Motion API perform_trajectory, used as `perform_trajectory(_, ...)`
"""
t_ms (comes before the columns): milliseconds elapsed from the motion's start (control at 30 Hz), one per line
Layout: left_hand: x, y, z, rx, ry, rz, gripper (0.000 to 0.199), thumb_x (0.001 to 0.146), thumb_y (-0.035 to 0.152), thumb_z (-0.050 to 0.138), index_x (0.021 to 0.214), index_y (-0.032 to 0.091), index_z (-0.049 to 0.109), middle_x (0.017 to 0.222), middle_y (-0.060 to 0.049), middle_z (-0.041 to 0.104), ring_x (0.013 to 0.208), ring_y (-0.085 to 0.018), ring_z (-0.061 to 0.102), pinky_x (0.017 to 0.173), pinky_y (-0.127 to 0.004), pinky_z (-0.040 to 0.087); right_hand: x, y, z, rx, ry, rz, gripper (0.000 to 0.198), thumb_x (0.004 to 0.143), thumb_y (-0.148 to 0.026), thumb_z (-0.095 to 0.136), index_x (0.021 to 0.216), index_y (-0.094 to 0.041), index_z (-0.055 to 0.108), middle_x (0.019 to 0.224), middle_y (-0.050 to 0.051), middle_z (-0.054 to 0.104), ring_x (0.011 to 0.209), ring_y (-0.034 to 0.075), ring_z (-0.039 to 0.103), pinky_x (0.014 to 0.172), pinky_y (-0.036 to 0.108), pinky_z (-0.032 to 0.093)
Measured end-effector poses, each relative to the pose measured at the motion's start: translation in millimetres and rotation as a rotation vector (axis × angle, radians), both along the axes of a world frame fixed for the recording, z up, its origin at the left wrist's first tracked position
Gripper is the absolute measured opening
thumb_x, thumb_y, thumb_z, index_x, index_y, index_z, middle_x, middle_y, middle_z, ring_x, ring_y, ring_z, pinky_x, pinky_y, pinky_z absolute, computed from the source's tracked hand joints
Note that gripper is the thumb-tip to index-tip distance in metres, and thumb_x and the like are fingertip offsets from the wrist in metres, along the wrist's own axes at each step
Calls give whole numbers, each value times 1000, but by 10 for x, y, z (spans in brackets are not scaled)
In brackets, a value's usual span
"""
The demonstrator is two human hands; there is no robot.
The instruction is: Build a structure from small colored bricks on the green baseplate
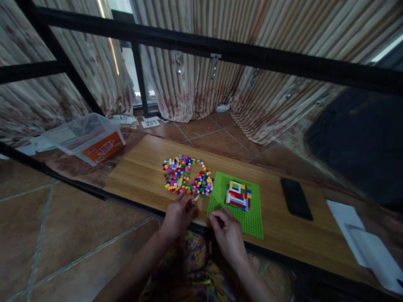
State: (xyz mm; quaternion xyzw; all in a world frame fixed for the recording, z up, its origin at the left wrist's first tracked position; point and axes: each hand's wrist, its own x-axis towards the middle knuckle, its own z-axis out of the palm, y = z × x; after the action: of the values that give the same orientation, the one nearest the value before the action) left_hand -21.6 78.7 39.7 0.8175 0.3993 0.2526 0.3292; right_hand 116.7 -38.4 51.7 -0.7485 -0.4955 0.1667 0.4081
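My left hand [179,216] is at the near edge of a loose pile of small coloured toy bricks [176,174]. Its fingers are bent together beside a pale yellow brick [195,198]; whether they grip one is hidden. My right hand [230,230] rests over the near left corner of a green studded baseplate [253,224], thumb and forefinger pinched together. Anything between those tips is too small to make out. On the baseplate stands a low block built from red, white, blue and yellow bricks [238,196], a little beyond my right hand.
The wooden board [138,172] also carries a black phone [296,198] on the right. Farther right are white papers [349,222]. A clear plastic bin [88,134] with an orange label stands at the left. A dark metal bar [195,37] crosses in front of striped curtains [176,92].
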Motion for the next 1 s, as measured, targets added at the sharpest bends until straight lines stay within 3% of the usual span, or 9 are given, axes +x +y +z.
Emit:
perform_trajectory(433,4,11,-132,29,-17,40,10,85,21,55,94,21,61,86,-2,63,74,-14,61,66,-23,47,0,426,-63,-2,-134,78,23,90,-20,47,93,-22,70,93,5,68,88,19,62,81,31,47)
perform_trajectory(700,13,0,-218,46,-58,127,36,84,20,55,120,19,51,90,-4,65,75,-15,63,68,-25,51,-24,628,-42,-25,-200,144,28,91,-18,44,104,-23,68,98,5,65,92,19,61,85,32,47)
perform_trajectory(833,10,-8,-239,46,-78,132,39,85,20,55,123,19,48,92,-4,65,78,-15,64,71,-26,52,-53,756,-14,-54,-285,180,32,91,-17,44,111,-23,66,98,5,64,94,20,60,86,32,46)
perform_trajectory(1000,0,-1,-258,67,-104,123,37,86,19,54,122,19,48,92,-4,66,79,-16,65,71,-27,53,-89,886,1,-101,-370,224,29,89,-15,46,105,-24,68,99,6,63,95,20,59,85,30,46)
